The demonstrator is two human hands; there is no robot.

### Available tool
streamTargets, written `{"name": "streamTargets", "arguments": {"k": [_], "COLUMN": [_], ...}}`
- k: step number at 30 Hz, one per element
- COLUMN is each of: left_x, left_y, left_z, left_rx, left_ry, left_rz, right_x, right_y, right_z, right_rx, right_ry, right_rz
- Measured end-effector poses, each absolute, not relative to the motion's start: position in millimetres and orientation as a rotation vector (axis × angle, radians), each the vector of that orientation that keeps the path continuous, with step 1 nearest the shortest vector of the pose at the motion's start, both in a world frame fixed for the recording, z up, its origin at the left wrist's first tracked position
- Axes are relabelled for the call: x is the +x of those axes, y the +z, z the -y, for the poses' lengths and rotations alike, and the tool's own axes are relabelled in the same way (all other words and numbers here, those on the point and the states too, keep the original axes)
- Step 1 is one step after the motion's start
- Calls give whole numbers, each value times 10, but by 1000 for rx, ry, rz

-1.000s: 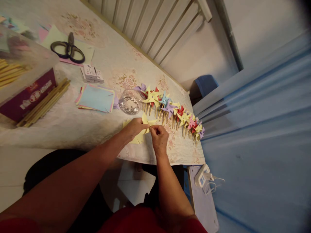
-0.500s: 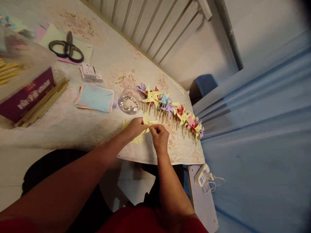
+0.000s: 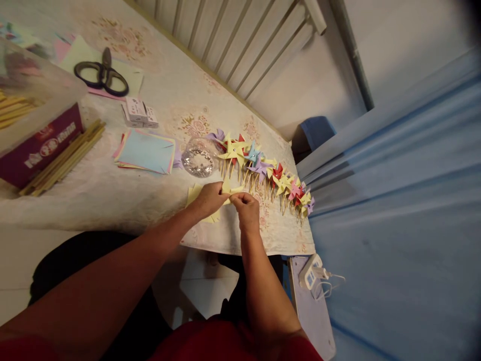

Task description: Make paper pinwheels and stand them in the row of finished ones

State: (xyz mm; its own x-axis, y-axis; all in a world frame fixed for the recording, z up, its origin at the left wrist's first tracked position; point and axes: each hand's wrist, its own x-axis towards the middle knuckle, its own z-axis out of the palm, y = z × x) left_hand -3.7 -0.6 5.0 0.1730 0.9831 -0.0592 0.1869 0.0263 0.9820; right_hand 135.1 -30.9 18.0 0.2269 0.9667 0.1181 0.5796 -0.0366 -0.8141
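Between my hands is a yellow paper pinwheel (image 3: 226, 186), its blades partly folded in. My left hand (image 3: 211, 197) pinches it from the left side, fingers closed. From the right, my right hand (image 3: 246, 208) grips its edge between thumb and fingers; the fingertips hide part of the paper. Under my left hand lie yellow paper squares (image 3: 213, 217) with cut slits. Just beyond, a clear round dish (image 3: 199, 158) holds small shiny metal pieces. A row of finished pinwheels (image 3: 260, 168) on sticks, in several colours, lies to the right of the dish.
Blue-topped cut paper (image 3: 145, 150) lies left of the dish. Farther left are small white boxes (image 3: 140, 113), black-handled scissors (image 3: 103, 75) on paper sheets, a bundle of sticks (image 3: 65, 160) and a plastic bin (image 3: 41, 135). A power strip (image 3: 311, 272) rests on a stool beside the blue curtain (image 3: 391, 200).
My hands stay in nearly the same place, and the upper blade of the yellow pinwheel looks lower and more folded. The whole view has shifted very slightly.
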Motion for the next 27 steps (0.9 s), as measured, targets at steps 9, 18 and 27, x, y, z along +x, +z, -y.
{"name": "streamTargets", "arguments": {"k": [9, 18, 27], "left_x": [-31, -52, -44], "left_y": [47, 81, 59], "left_z": [-5, 0, -6], "left_rx": [1397, 1357, 1310], "left_ry": [931, 938, 986], "left_rz": [-1212, -1232, -1190], "right_x": [1350, 1351, 1357], "right_y": [312, 146, 212], "right_z": [366, 315, 305], "right_rx": [-1653, -1679, -1653], "right_ry": [253, 484, 401], "right_rz": [1838, 1556, 1667]}}
